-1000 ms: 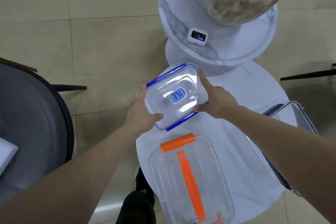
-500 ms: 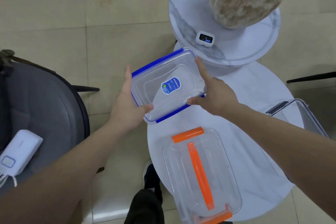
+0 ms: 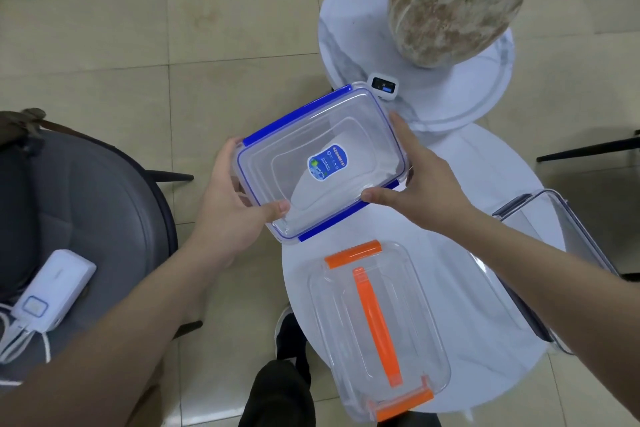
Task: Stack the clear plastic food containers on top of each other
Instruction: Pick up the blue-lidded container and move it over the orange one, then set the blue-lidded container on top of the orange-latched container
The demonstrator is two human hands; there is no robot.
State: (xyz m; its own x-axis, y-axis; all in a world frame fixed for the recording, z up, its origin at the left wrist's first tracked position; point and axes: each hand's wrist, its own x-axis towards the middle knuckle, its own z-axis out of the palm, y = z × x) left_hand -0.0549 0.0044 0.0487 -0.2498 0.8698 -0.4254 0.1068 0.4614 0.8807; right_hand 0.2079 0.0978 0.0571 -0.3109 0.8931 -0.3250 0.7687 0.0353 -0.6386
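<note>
Both hands hold a clear container with blue clips in the air, above the far left edge of the low white round table. My left hand grips its left end, thumb on the lid. My right hand grips its right end. A blue sticker sits in the middle of its lid. Nearer to me on the table lies a larger clear container with orange clips and an orange handle. A third clear container with dark edges stands at the table's right side, partly behind my right forearm.
A taller round marble table behind carries a stone planter and a small white device. A grey chair at left holds a white power bank. Cardboard boxes stand at the far wall. My foot shows below.
The blue-clipped container has risen off the table and moved left and toward me, held by both hands. The camera has tilted, showing more of the chair and the plant.
</note>
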